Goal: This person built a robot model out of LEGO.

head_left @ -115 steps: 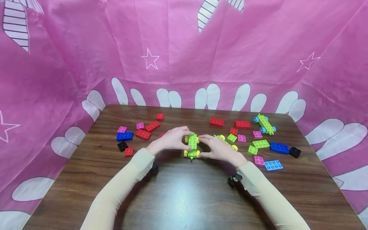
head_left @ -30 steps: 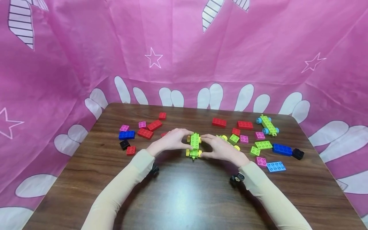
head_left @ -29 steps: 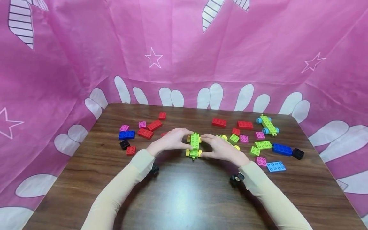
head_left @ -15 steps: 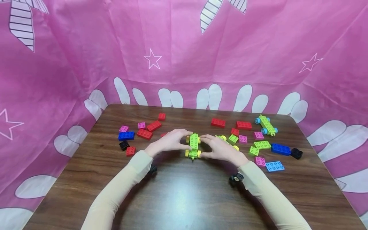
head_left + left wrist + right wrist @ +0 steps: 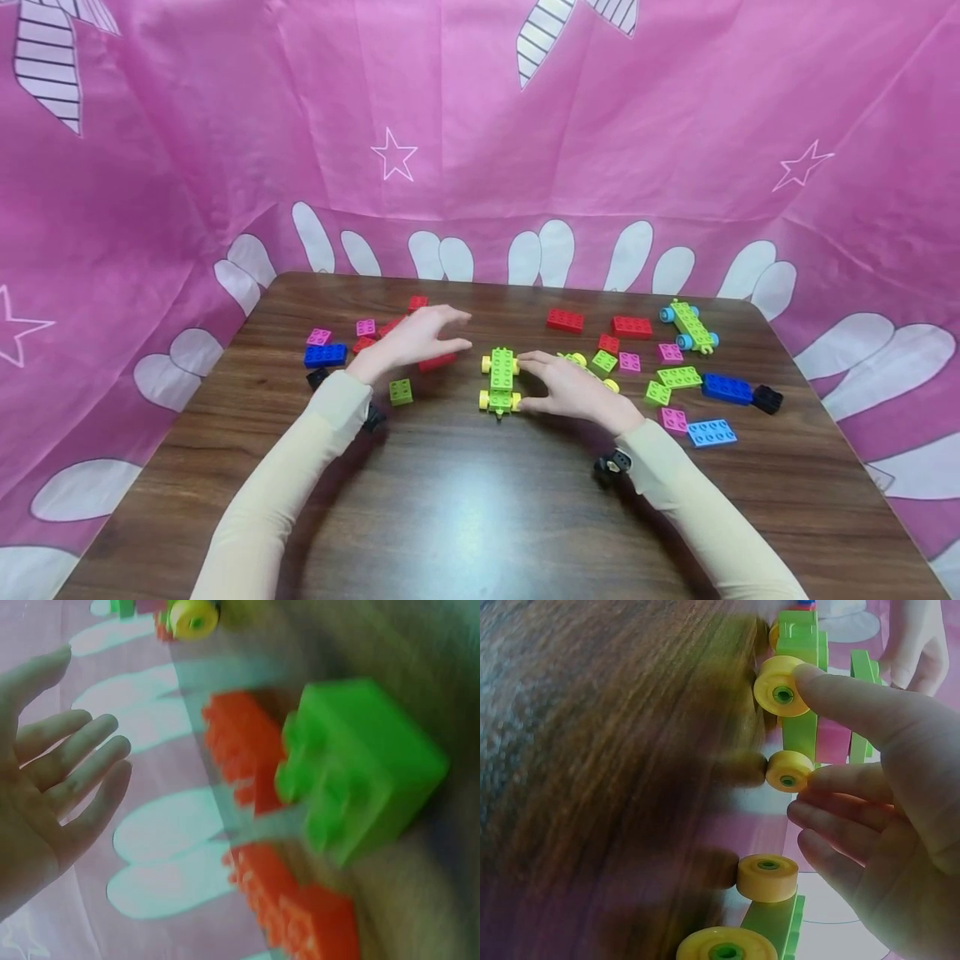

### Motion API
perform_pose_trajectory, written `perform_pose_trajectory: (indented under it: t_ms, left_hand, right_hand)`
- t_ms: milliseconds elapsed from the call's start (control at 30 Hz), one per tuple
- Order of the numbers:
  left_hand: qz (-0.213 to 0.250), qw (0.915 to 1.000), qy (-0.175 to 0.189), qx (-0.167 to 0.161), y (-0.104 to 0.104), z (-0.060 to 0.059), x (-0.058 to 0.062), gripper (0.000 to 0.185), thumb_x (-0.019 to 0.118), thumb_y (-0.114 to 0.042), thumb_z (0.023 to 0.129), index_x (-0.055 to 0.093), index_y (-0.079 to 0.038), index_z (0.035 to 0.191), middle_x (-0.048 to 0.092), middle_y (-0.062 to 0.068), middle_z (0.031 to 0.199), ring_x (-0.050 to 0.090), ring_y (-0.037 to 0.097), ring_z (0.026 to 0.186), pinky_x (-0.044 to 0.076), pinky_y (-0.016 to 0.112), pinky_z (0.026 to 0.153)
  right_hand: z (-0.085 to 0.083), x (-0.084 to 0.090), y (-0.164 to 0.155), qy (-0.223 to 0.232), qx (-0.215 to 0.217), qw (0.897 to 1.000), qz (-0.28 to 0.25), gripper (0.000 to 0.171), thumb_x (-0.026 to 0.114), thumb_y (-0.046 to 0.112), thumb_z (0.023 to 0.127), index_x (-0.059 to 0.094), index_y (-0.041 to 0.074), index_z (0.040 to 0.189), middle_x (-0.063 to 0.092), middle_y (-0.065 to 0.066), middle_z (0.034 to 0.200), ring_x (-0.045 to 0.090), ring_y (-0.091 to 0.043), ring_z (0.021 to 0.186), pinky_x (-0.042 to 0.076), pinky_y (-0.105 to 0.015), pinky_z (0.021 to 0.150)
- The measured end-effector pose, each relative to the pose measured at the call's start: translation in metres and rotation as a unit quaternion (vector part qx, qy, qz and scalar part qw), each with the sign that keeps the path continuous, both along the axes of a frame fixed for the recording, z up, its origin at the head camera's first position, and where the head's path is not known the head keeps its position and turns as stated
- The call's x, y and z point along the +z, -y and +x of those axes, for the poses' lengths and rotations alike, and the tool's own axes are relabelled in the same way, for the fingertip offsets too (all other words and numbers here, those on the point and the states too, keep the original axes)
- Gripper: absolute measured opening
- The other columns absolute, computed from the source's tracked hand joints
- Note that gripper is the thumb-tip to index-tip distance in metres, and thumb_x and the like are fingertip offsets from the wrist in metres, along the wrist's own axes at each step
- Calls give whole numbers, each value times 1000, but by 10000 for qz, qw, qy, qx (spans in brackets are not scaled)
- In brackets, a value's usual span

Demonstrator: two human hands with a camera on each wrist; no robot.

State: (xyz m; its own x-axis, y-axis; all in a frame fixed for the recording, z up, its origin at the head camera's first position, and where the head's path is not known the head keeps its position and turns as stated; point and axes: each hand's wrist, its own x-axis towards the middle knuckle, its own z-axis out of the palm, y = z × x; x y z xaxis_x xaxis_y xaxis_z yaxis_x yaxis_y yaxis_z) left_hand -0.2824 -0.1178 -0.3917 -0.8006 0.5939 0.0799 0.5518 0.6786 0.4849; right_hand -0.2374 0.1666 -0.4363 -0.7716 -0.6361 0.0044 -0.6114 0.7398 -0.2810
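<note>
Hands (image 5: 412,337) (image 5: 570,387) beside green car (image 5: 501,379), lengthwise near to far

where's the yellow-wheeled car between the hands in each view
Head: green car, just below centre.
Left wrist: probably the cut-off yellow wheel at the top edge.
Right wrist: upper middle, beside the right hand.
Shared landmark: the left hand, at right wrist's top right.

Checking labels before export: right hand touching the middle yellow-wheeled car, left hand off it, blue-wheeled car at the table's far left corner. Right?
One fix: the blue-wheeled car is near the table's far right corner, per the head view. Rest stands: right hand touching the middle yellow-wheeled car, left hand off it.
</note>
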Motion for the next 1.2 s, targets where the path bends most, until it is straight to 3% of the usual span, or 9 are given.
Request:
perform_pose_trajectory:
  t_ms: [167,333,467,733,1000,1200]
  left_hand:
    - [-8,9992,-281,289,17,-16,8,50,67,-32,94,60,-3,133,64,16,133,59,30,126,46,47,109]
    - [20,9978,-112,659,31,-36,10,45,66,-24,94,60,-1,132,65,18,130,61,32,122,48,48,106]
    - [-113,9951,48,983,40,-52,5,42,64,-19,94,60,1,131,66,19,129,61,33,123,48,49,106]
    - [-810,9832,370,1591,48,-77,-13,36,59,-15,95,64,-1,128,65,18,132,57,35,127,47,55,104]
    - [-1093,9792,501,1636,42,-83,-24,35,57,-13,95,64,-1,127,65,19,130,59,37,124,47,53,105]
    - [-1104,9838,492,1327,30,-84,-25,36,57,-11,95,63,1,129,65,20,130,59,35,124,46,51,108]
  right_hand:
    - [0,0,0,6,25,10000,-27,73,74,48,85,55,4,139,55,-14,145,55,-29,133,47,-45,110]
    - [0,1,-2,-59,20,10000,-46,73,75,47,84,55,3,139,56,-14,144,56,-29,132,47,-45,109]
    - [0,1,-1,-62,25,10000,16,73,75,47,84,55,3,139,55,-13,145,55,-29,133,47,-44,109]
    - [0,-1,0,-82,9,9999,137,73,75,48,84,55,3,139,55,-13,145,57,-29,131,48,-45,108]
    - [1,-1,1,-107,42,9999,125,73,74,49,85,55,4,139,55,-13,145,56,-28,131,49,-44,108]
    - [0,-3,-1,-86,-7,9999,90,72,75,47,85,55,4,139,54,-13,146,56,-28,132,48,-45,108]
